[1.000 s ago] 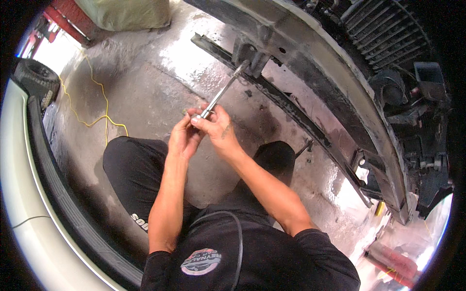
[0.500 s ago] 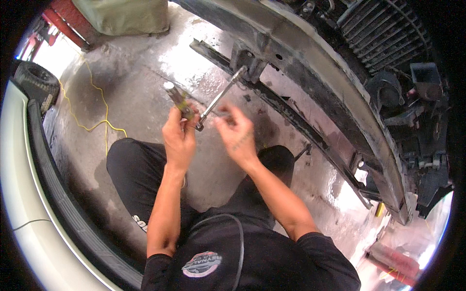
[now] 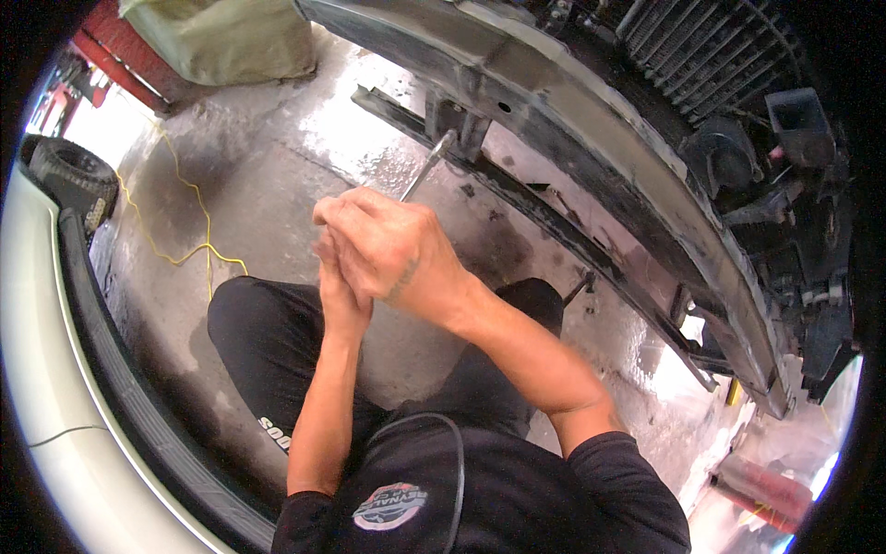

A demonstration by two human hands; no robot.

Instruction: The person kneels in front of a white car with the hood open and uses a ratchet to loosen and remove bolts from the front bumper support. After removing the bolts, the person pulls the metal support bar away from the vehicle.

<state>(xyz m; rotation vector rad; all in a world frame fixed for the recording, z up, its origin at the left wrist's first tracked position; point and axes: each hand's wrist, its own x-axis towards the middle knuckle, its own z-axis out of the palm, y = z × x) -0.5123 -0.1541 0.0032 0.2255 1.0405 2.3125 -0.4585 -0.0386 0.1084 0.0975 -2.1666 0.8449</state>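
A steel extension bar (image 3: 426,174) slants from my hands up to a bracket (image 3: 452,125) under the bumper beam. At the bracket its far end meets the metal; the fastener there is too small to make out. My right hand (image 3: 399,247) is closed over the near end of the bar, where the ratchet sits. Below and partly behind it, my left hand (image 3: 340,297) is closed around the same ratchet. Both hands hide the ratchet's handle and head, and they touch each other.
The long bumper beam (image 3: 591,120) curves along the right, with a dark rail (image 3: 544,208) beneath it. A light-coloured vehicle panel (image 3: 37,369) runs down the left. Behind are a tire (image 3: 69,171), a yellow cord (image 3: 189,251) on the floor and a covered object (image 3: 217,42).
My right hand has come left and up, closing over the ratchet beside my left hand. The handle, seen pointing up and away before, is now covered. The view has shifted slightly.
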